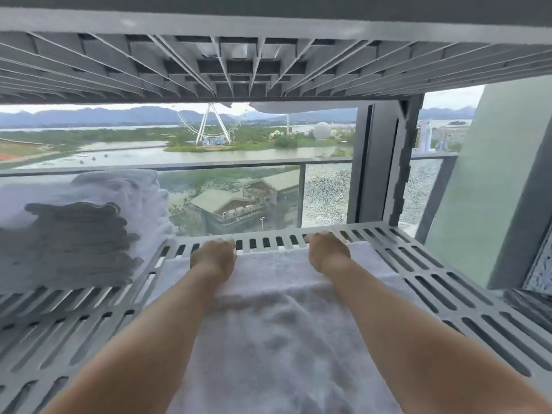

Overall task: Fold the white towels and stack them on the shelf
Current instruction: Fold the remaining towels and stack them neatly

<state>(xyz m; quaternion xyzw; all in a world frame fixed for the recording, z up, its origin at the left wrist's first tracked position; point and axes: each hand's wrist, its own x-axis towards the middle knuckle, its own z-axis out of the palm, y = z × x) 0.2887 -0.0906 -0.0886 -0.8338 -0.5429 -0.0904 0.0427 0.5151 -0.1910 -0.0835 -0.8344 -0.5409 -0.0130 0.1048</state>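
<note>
A white towel (277, 330) lies spread along the middle of a grey slotted shelf (448, 294), running from its near edge to close to its far edge. My left hand (213, 256) and my right hand (328, 249) rest side by side on the towel's far edge, fingers curled down over it, gripping the cloth. A stack of folded white towels (128, 189) stands at the shelf's far left, partly behind a pile of folded grey towels (77, 243).
Another slotted shelf (239, 61) hangs low overhead. A dark upright post (403, 162) stands at the far right corner. Behind the shelf is a window (209, 138) and a glass balcony rail. Bare shelf surface shows on both sides of the towel.
</note>
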